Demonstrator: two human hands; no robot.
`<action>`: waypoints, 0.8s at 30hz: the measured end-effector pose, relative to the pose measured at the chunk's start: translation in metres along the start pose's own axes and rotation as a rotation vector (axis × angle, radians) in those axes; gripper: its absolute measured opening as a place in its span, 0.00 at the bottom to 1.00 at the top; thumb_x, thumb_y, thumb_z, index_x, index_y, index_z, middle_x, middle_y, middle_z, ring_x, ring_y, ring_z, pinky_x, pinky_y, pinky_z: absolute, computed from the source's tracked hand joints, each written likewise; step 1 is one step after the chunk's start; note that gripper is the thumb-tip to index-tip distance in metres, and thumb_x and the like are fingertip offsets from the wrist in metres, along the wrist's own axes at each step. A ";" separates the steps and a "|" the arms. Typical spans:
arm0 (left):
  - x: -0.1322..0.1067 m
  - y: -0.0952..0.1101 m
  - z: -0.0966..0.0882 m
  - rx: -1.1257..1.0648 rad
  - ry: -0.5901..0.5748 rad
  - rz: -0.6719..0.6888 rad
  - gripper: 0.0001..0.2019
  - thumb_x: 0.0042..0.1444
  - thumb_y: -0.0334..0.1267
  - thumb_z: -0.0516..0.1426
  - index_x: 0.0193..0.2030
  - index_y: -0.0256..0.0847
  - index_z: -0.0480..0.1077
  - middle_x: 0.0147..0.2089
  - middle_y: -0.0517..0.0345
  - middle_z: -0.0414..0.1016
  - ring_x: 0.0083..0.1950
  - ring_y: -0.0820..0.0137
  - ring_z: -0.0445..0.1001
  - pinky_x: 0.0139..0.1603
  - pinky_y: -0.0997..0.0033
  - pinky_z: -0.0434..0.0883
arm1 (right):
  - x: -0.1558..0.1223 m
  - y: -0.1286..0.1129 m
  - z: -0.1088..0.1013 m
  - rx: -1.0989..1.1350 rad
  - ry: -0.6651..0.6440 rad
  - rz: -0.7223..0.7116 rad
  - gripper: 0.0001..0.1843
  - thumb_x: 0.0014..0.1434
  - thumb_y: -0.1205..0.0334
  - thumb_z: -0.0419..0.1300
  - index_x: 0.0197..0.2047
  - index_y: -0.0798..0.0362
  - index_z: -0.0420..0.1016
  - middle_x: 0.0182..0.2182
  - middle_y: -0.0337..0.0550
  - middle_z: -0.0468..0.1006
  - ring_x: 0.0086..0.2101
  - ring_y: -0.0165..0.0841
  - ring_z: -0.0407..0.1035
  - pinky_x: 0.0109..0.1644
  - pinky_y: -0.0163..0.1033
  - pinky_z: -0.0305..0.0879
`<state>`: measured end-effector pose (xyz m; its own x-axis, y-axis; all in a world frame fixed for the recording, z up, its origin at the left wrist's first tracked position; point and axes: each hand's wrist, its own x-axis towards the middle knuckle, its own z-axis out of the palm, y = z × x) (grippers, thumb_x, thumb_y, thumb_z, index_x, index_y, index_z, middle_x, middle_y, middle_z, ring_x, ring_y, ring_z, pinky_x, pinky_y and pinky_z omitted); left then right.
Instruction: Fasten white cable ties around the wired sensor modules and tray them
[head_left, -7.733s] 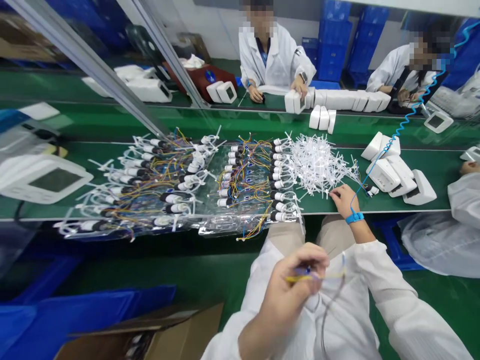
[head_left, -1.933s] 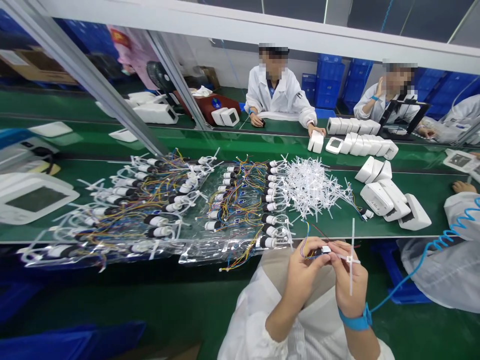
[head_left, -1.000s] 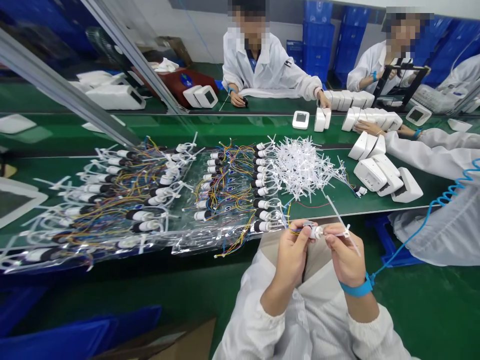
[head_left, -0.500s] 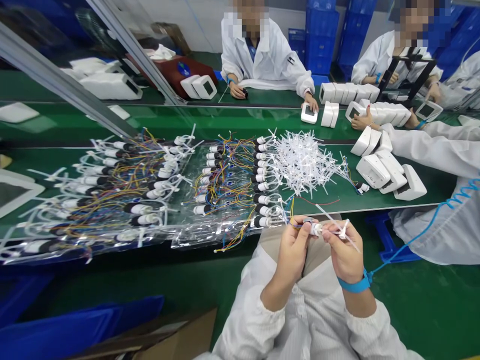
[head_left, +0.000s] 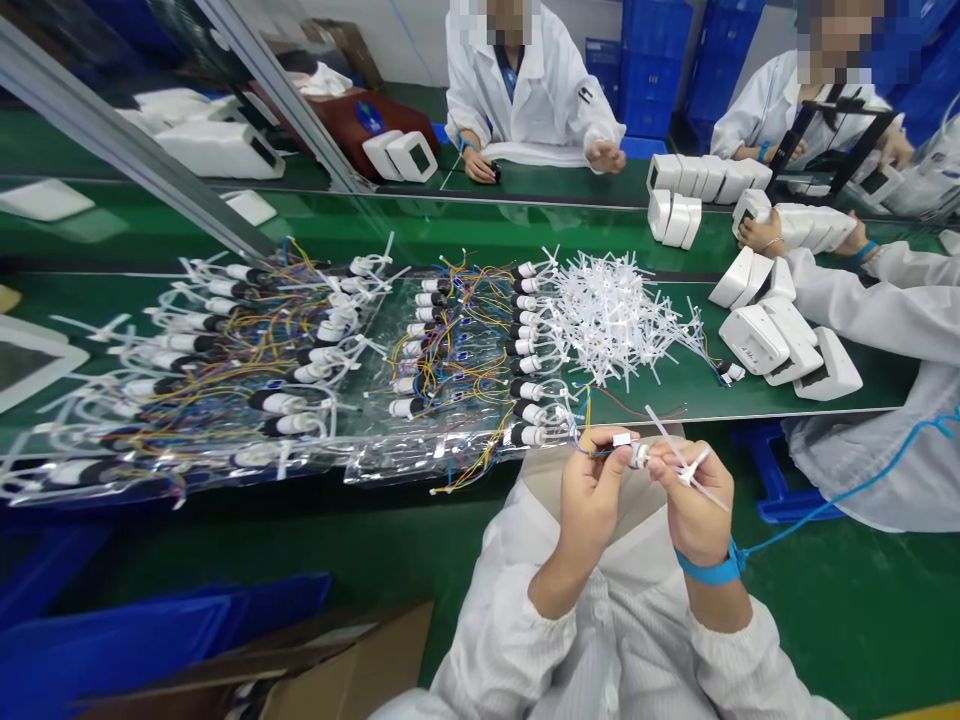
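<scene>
Close to my lap, beyond the bench edge, my left hand (head_left: pixel 595 492) pinches a small cylindrical pump (head_left: pixel 639 456) with thin coloured wires trailing towards the bench. A small white tab or label shows above the left fingers. My right hand (head_left: pixel 697 505) is closed on a thin white tube set (head_left: pixel 688 474) with a branching connector, held against the pump's white end. Fingers partly hide where tube and pump meet. On the bench ahead lies a heap of similar white tube pieces (head_left: pixel 611 320). Left of it, pumps with tubes fitted (head_left: pixel 529 390) lie in a column.
More wired pumps lie on clear plastic trays (head_left: pixel 397 462) to the left. A single wired pump (head_left: pixel 731 371) and white device housings (head_left: pixel 754 340) are at the right. Co-workers in white coats (head_left: pixel 529 90) sit across the bench. A blue cord (head_left: pixel 840 495) runs from my right wristband (head_left: pixel 709 570).
My hands stay together on the pump and tube, with the pump turned slightly so a white face shows. Across the bench, a co-worker's hand has lifted off a white housing.
</scene>
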<state>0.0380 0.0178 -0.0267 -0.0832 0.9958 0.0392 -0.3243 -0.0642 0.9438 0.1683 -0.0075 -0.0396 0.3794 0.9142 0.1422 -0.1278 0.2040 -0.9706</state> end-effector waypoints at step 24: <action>0.000 -0.011 -0.002 0.050 0.051 0.095 0.19 0.69 0.58 0.68 0.46 0.42 0.82 0.47 0.47 0.87 0.49 0.59 0.85 0.54 0.61 0.79 | 0.007 0.012 -0.005 -0.102 -0.065 -0.064 0.03 0.64 0.58 0.79 0.39 0.45 0.91 0.42 0.47 0.86 0.46 0.46 0.80 0.51 0.51 0.77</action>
<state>0.0398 0.0186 -0.0377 -0.1600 0.9806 0.1134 -0.2650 -0.1533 0.9520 0.1737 -0.0008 -0.0511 0.3231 0.9218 0.2140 -0.0102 0.2295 -0.9733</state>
